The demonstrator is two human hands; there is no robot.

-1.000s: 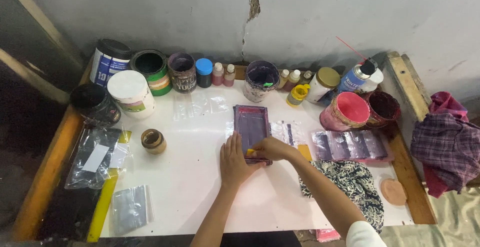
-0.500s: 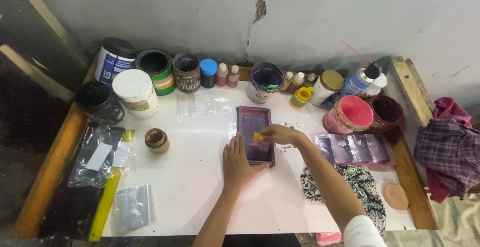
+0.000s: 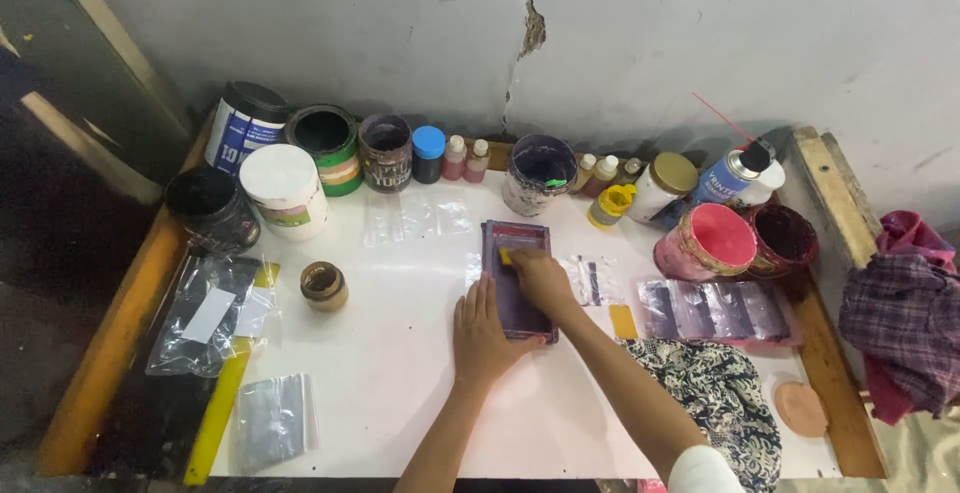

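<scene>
Left hand (image 3: pixel 483 333) steadying purple frame (image 3: pixel 517 275), right hand (image 3: pixel 541 280) pressing yellow scraper (image 3: pixel 508 256)

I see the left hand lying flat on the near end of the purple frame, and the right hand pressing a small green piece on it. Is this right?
Not quite. In the head view the small piece under the right hand is yellow, not green. The rest holds: the left hand lies flat on the near end of the purple frame.

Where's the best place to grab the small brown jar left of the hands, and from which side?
Take the brown jar around its round wall, from above or from its near side. It stands upright and open-topped, apart from the plastic bags, so the fingers can close around it freely.
</scene>
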